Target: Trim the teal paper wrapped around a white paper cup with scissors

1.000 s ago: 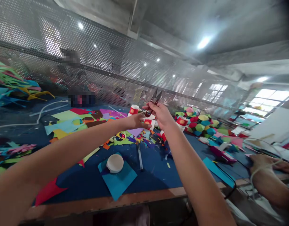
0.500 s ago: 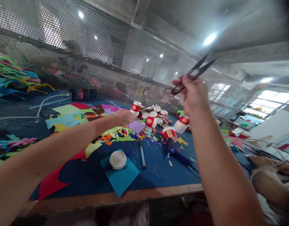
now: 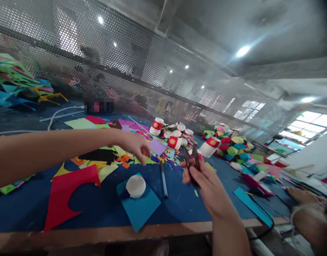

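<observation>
My left hand [image 3: 135, 145] hangs above the paper scraps with its fingers drooping downward and nothing visible in it. My right hand [image 3: 202, 177] grips a pair of dark scissors [image 3: 190, 161], blades pointing up and slightly apart. Between the hands, nearer the table edge, a white paper cup [image 3: 136, 186] stands base up on a blue paper sheet [image 3: 142, 211]. Beside that sheet lies a pen [image 3: 163, 181]. A red paper offcut [image 3: 60, 192] with a curved cut-out is to the left. Behind my right hand, a cup is partly hidden.
Red-and-white paper cups [image 3: 156, 126] and small round pieces are heaped at the back before a perforated metal screen [image 3: 142, 67]. Colourful paper pieces [image 3: 232, 149] lie to the right, near a blue strip [image 3: 252, 206]. Another person's arm [image 3: 307, 213] rests at the far right.
My right hand has come down from high up with the scissors, now low over the table. My left hand has drawn back from beside the cups toward me. The view has shifted slightly.
</observation>
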Demonstrator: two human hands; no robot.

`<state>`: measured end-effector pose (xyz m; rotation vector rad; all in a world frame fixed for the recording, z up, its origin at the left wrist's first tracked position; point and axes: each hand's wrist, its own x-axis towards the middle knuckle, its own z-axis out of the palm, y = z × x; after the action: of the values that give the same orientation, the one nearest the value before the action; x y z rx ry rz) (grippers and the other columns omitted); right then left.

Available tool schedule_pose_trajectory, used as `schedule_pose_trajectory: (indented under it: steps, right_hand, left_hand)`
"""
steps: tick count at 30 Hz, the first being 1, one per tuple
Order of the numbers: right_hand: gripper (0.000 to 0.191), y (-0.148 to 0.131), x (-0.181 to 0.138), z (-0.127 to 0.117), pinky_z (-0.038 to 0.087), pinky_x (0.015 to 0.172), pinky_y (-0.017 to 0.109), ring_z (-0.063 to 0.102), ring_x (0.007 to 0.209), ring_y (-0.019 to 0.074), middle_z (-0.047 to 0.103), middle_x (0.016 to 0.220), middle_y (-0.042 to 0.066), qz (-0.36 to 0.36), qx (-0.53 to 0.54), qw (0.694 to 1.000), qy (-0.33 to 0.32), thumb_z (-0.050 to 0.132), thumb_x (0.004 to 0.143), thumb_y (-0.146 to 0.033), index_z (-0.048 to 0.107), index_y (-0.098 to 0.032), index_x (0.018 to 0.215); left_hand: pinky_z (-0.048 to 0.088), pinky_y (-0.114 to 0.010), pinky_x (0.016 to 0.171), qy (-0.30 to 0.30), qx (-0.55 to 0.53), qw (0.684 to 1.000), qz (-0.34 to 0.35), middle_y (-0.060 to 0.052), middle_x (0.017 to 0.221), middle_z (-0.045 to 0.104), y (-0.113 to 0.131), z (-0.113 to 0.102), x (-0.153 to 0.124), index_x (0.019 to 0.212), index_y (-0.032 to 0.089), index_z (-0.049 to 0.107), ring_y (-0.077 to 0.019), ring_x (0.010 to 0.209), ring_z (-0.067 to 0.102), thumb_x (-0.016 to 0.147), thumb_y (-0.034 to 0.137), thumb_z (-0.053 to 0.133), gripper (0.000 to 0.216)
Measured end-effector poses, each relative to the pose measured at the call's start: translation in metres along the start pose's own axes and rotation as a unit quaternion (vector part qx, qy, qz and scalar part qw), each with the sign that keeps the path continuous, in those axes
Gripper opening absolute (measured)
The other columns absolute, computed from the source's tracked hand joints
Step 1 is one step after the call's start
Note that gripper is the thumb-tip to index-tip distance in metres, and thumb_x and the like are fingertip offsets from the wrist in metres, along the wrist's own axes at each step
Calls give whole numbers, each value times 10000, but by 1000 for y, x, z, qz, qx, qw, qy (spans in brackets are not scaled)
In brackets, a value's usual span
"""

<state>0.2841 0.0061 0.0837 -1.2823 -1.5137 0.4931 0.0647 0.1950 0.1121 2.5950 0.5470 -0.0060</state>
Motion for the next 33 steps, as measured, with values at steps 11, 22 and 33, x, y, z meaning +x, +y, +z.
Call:
schedule_pose_trajectory:
  steps: [11, 22, 33]
  right_hand:
    - [256, 34, -100, 43, 487, 614, 303, 559, 623, 177, 599, 646, 25, 130, 201, 941, 240, 737, 803, -471, 724, -216, 822]
    - [293, 32, -106, 30, 417, 560, 250, 531, 624, 153, 576, 635, 19, 153, 241, 923, 260, 734, 811, -488, 719, -196, 832]
    - [235, 33, -112, 21, 470, 592, 265, 547, 613, 156, 585, 618, 13, 136, 264, 921, 253, 743, 802, -453, 737, -218, 818]
  left_hand:
    - [489, -269, 698, -178, 63, 979, -77, -126, 1174, 677, 40, 27, -2, 1229, 187, 593, -290, 975, 629, 479, 432, 824, 822]
    - [392, -253, 588, -175, 104, 976, -73, -32, 814, 675, 49, 28, 4, 767, 235, 667, -214, 739, 573, 390, 372, 852, 441]
    - [365, -241, 515, -169, 103, 976, -94, -13, 744, 675, 51, 30, 6, 707, 223, 635, -194, 654, 579, 384, 430, 878, 454]
